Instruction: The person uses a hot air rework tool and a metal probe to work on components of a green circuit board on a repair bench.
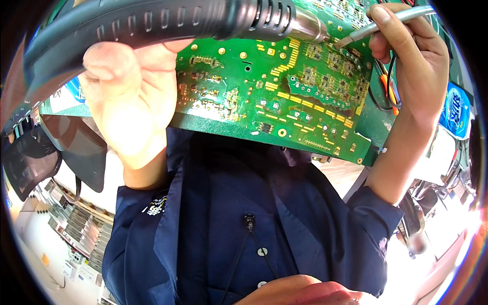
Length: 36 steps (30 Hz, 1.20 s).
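A green circuit board crowded with small parts and gold pads fills the upper middle. My left hand grips the handle of a black hot air gun. The gun's metal nozzle points at the board's upper right area. My right hand pinches metal tweezers, and their tip touches the board right beside the nozzle. Whether the tweezers hold a part is too small to tell.
A dark blue buttoned shirt with a small clip-on microphone fills the lower middle. A blue and white packet sits at the right, with orange-handled tools behind my right wrist. Black covers and racks of parts lie at the left.
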Tool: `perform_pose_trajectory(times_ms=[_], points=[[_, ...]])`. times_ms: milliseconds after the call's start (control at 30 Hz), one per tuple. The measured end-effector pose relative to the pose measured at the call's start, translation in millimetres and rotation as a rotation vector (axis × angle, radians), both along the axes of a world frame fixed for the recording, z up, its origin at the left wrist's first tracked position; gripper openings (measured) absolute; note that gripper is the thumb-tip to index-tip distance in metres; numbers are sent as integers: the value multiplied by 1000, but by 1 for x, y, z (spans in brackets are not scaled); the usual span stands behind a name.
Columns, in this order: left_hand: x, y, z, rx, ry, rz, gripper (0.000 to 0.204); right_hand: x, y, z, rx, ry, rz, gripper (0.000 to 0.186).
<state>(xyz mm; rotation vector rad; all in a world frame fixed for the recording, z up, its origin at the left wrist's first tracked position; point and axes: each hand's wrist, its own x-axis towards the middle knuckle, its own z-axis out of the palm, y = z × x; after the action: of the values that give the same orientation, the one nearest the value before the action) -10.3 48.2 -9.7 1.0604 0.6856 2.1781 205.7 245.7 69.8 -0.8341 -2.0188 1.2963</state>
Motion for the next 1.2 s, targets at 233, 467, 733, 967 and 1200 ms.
perform_pose_trajectory(times_ms=[233, 467, 733, 967, 1200], points=[[0, 2, 2, -12, 25, -4, 41, 4, 6, -1, -43, -20, -5, 11], [0, 2, 4, -5, 33, -9, 49, 13, 20, -7, -84, -16, 80, 14], [0, 4, 8, 12, 54, -27, 59, 30, 38, 7, -137, -202, 257, 21], [6, 13, 17, 61, 75, -98, 56, 43, 51, 8, -67, -256, 444, 27], [-11, -20, -4, -138, -81, -26, 22, 8, 3, 15, -55, -72, 57, 25]])
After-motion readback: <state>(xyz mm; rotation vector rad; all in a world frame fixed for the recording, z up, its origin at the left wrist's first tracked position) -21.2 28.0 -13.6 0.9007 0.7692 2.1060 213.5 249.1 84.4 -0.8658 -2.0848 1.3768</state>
